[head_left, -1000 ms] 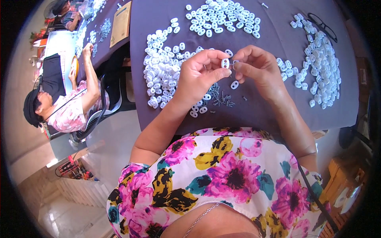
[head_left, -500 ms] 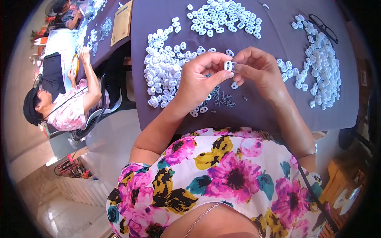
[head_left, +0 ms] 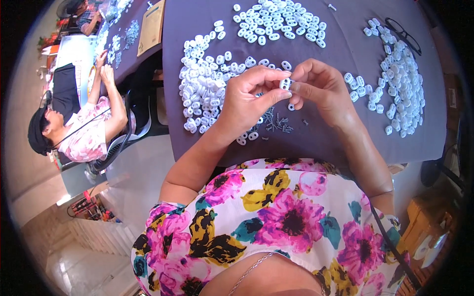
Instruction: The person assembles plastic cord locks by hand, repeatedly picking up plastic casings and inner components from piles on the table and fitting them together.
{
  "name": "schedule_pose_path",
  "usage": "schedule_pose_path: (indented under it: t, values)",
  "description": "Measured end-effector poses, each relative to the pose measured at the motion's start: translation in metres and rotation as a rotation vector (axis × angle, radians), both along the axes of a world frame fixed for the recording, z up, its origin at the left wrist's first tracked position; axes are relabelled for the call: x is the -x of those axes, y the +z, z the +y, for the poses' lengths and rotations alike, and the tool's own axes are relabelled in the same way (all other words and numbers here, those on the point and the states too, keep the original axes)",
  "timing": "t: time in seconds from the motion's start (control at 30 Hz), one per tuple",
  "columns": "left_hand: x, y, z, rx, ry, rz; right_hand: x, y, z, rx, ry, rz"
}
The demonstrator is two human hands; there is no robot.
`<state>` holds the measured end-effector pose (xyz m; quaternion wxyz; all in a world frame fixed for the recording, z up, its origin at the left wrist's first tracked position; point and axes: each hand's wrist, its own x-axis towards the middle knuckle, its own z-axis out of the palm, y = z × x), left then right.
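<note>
Between thumb and fingers, my left hand (head_left: 252,93) pinches a small white oval plastic piece with two holes (head_left: 284,84). My right hand (head_left: 318,89) is closed at the right side of that piece, its fingertips pinching something small against it that I cannot make out. Beneath my hands lies a little heap of dark screws (head_left: 276,121). Next to my left hand spreads a pile of similar white two-holed pieces (head_left: 200,89). A few more white pieces (head_left: 241,140) lie close to my left wrist.
Another group of white pieces (head_left: 276,22) lies at the far side of the dark tablecloth (head_left: 340,34). At the right is a large pile of white pieces (head_left: 402,93), with black glasses (head_left: 402,34) beyond it. To the left, another person (head_left: 89,123) works at a table with a clipboard (head_left: 150,29).
The white piece has turned slightly between my fingertips, and both hands stay nearly in place. The person on the left has moved their hands together.
</note>
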<state>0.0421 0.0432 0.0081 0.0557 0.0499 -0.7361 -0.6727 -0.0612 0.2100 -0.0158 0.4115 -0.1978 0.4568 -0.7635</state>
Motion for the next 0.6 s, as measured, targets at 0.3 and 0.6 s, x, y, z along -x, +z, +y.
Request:
schedule_pose_path:
  t: [0.3, 0.6]
  values:
    - [0.0007, 0.005, -0.0013, 0.114, -0.028, 0.048, -0.0024, 0.0035, 0.0008, 0.0, 0.002, 0.016]
    - [0.0064, -0.0011, -0.001, -0.102, 0.021, -0.022, -0.0029, 0.0037, -0.0006, -0.043, -0.009, 0.021]
